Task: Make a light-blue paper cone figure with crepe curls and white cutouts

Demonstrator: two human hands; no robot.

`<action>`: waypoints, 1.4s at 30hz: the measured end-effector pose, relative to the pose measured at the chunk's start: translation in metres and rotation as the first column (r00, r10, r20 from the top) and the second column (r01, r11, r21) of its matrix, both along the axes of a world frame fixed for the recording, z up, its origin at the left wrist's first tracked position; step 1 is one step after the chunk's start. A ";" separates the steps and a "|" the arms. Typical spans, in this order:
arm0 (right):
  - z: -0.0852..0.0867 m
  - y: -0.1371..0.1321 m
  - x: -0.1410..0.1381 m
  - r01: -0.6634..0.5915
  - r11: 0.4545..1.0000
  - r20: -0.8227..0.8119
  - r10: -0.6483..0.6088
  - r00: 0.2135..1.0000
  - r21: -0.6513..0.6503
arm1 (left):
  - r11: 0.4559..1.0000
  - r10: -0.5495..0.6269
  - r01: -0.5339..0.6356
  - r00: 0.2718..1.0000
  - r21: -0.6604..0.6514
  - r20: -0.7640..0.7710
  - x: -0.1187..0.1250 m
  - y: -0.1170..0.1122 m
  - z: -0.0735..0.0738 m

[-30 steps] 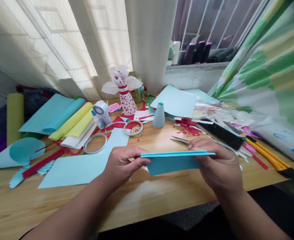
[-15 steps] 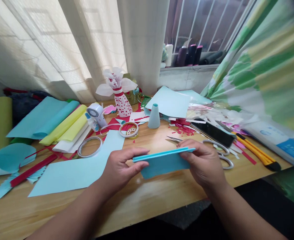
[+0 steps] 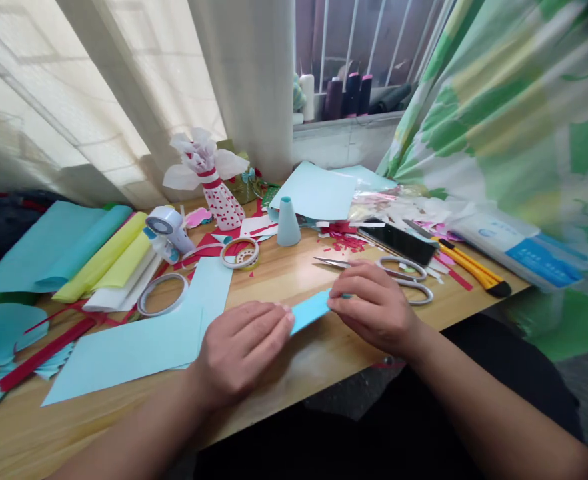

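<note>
A folded strip of blue paper [image 3: 310,311] lies low over the wooden table [image 3: 294,333], slanting between my hands. My left hand [image 3: 241,350] pinches its lower left end with the fingertips. My right hand [image 3: 374,307] grips the upper right end, and its fingers hide most of that part. Just beyond my right hand lie steel scissors [image 3: 399,272] with white handles, blades pointing left. Under my left hand's wrist side spreads a large pale blue paper sheet [image 3: 139,340].
Tape rolls [image 3: 163,293], a pale blue paper cone [image 3: 289,223], a red-and-white paper figure [image 3: 214,193], and a black phone [image 3: 398,241] stand on the table. Yellow-handled cutter [image 3: 469,270], coloured paper sheets [image 3: 69,247], and red scraps lie about. The table's front edge runs below my hands.
My hands have lowered the blue paper toward the table and tilted it. Its folded edge no longer faces up, and my hands have drawn closer together. The view has swung left.
</note>
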State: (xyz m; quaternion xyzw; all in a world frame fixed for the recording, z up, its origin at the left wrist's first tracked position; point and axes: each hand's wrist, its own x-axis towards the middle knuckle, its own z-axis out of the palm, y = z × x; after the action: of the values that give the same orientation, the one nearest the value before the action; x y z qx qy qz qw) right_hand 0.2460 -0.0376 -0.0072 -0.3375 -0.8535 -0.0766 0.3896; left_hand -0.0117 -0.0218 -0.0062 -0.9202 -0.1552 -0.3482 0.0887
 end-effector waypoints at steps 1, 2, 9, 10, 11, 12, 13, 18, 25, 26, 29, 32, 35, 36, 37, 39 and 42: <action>-0.005 -0.006 0.001 -0.009 1.000 0.032 0.009 0.999 -0.001 | 1.000 -0.030 0.029 0.999 -0.006 -0.038 0.000 -0.005 -0.003; -0.010 -0.013 0.003 -0.026 1.000 0.064 0.026 0.998 -0.009 | 0.998 -0.063 0.061 0.995 -0.018 -0.076 0.001 -0.012 -0.007; -0.037 -0.056 0.003 -0.086 0.987 0.215 0.115 0.970 -0.137 | 0.985 -0.143 0.115 0.961 -0.128 -0.236 0.005 -0.048 -0.028; -0.039 -0.059 0.003 -0.079 0.985 0.219 0.112 0.969 -0.154 | 0.980 -0.147 0.103 0.951 -0.169 -0.272 0.007 -0.050 -0.027; -0.041 -0.060 0.003 -0.069 0.984 0.217 0.104 0.971 -0.164 | 0.971 -0.155 0.087 0.938 -0.224 -0.310 0.009 -0.050 -0.024; -0.043 -0.061 0.003 -0.060 0.983 0.215 0.097 0.972 -0.171 | 0.955 -0.164 0.064 0.926 -0.288 -0.339 0.012 -0.050 -0.020; -0.044 -0.061 0.004 -0.054 0.983 0.215 0.092 0.972 -0.177 | 0.933 -0.180 0.040 0.911 -0.358 -0.370 0.015 -0.048 -0.015; -0.047 -0.058 0.006 -0.050 0.976 0.231 0.099 0.968 -0.210 | 0.864 -0.193 -0.133 0.803 -0.485 -0.564 0.041 -0.037 0.002; -0.038 -0.056 0.013 -0.068 0.931 0.144 0.127 0.981 -0.358 | 0.908 -0.091 -0.145 0.848 -0.394 -0.522 0.055 -0.042 -0.017; -0.035 -0.052 0.021 -0.062 0.925 0.107 0.110 0.988 -0.374 | 0.911 -0.088 -0.146 0.845 -0.385 -0.528 0.055 -0.044 -0.020; -0.026 -0.029 0.055 0.236 0.920 0.076 -0.223 0.972 -0.312 | 0.941 -0.039 -0.158 0.828 -0.300 -0.559 0.052 -0.048 -0.028; -0.020 -0.001 0.088 0.656 0.694 0.405 -0.531 0.745 -0.296 | 0.971 0.001 -0.135 0.827 -0.196 -0.563 0.050 -0.051 -0.034; -0.018 0.017 0.100 0.688 0.640 0.545 -0.462 0.700 -0.341 | 0.981 0.012 -0.118 0.829 -0.153 -0.559 0.051 -0.052 -0.036; -0.017 0.020 0.100 0.680 0.643 0.553 -0.444 0.705 -0.351 | 0.982 0.016 -0.116 0.831 -0.146 -0.556 0.052 -0.053 -0.036; -0.017 0.022 0.099 0.678 0.643 0.562 -0.432 0.705 -0.356 | 0.983 0.019 -0.116 0.833 -0.140 -0.554 0.053 -0.053 -0.035; -0.014 0.024 0.095 0.679 0.641 0.565 -0.430 0.704 -0.358 | 0.984 0.033 -0.124 0.836 -0.130 -0.547 0.055 -0.054 -0.034; -0.005 0.019 0.095 0.681 0.647 0.527 -0.467 0.710 -0.344 | 0.983 0.052 -0.136 0.845 -0.120 -0.532 0.057 -0.056 -0.033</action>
State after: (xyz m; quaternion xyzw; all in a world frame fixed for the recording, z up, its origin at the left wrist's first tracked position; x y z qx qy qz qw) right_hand 0.3409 -0.0183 -0.0120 -0.6643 -0.7444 -0.0334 0.0591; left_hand 0.0449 -0.0782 -0.0396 -0.9756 -0.1961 -0.0651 0.0736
